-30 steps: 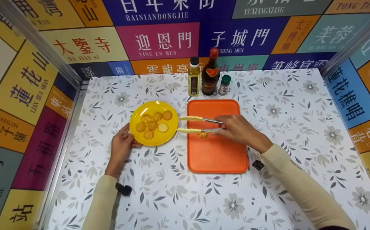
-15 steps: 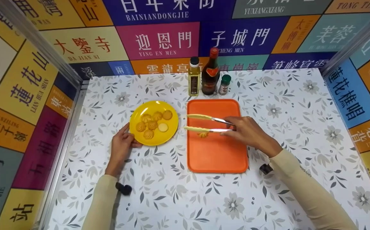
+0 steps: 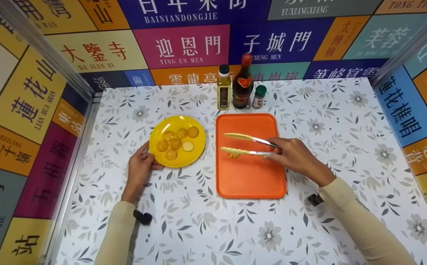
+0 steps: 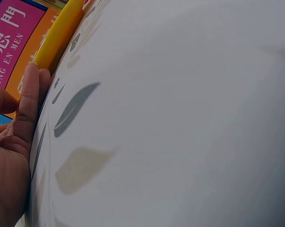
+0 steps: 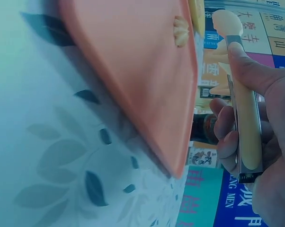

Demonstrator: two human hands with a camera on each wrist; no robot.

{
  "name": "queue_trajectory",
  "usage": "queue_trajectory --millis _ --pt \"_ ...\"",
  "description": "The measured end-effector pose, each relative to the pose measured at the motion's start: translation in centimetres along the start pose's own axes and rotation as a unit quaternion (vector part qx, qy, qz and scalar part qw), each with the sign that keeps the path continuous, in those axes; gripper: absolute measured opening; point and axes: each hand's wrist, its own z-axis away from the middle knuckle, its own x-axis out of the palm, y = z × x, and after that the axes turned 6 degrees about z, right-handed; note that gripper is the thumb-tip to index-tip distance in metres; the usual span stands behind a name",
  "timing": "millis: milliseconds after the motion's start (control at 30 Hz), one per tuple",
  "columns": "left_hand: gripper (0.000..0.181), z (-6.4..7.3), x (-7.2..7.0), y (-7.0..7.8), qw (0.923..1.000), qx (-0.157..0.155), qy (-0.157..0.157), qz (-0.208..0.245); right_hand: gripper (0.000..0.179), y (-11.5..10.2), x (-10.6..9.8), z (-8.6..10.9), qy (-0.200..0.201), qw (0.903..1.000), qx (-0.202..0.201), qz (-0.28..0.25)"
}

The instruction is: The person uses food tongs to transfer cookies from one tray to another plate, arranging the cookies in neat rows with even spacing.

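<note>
At the left, my left hand (image 3: 139, 163) holds the rim of a yellow plate (image 3: 189, 157). Several round, mostly swirled cookies (image 3: 175, 143) lie on it. In the left wrist view, fingers reach the plate's (image 4: 61, 38) edge low against the cloth. My right hand (image 3: 295, 156) grips metal tongs (image 3: 261, 141) with cream tips pointing left, above the orange tray (image 3: 250, 180). The tongs' arms are spread, with nothing between the tips. One cookie (image 3: 233, 156) lies on the tray, partly hidden under the nearer tip; the right wrist view shows that cookie (image 5: 181, 31) near the tray's edge.
Behind the tray stand an oil bottle (image 3: 223, 90) with a black cap, a dark bottle (image 3: 242, 88) with a red top and a small green-capped jar (image 3: 259, 97). A leaf-patterned cloth (image 3: 184, 221) covers the table. Panels with printed lettering (image 3: 187, 46) rise around it.
My right hand has drawn the spread tongs to the right, from beside the plate's edge to over the tray. The left hand and the plate have stayed in place.
</note>
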Motion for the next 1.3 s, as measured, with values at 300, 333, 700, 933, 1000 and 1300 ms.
queue_trajectory --millis 300,333,700,933,1000,1300 --pt "0.061 0.0 0.0 -0.2 0.9998 0.012 -0.006 0.013 0.042 0.7 0.4 1.8 -0.001 1.0 0.006 -0.002" --pt "0.061 0.0 0.0 -0.2 0.9998 0.015 -0.007 0.013 0.042 0.7 0.5 2.0 0.0 1.0 0.005 -0.002" --pt "0.06 0.0 -0.2 -0.2 0.9997 0.023 -0.011 -0.001 0.043 1.3 1.4 3.9 0.019 0.9997 -0.011 -0.002" --pt "0.06 0.0 -0.1 -0.1 0.9998 0.013 -0.011 0.007 0.043 1.4 2.0 4.5 0.02 0.9997 -0.013 0.0" --pt "0.06 0.0 -0.1 -0.1 0.9998 0.013 -0.011 0.012 0.044 1.4 2.0 4.6 0.02 0.9997 -0.009 0.005" --pt "0.06 0.0 -0.1 0.0 0.9999 0.009 -0.009 0.009 0.047 1.5 2.1 4.7 0.021 0.9996 0.015 0.014"
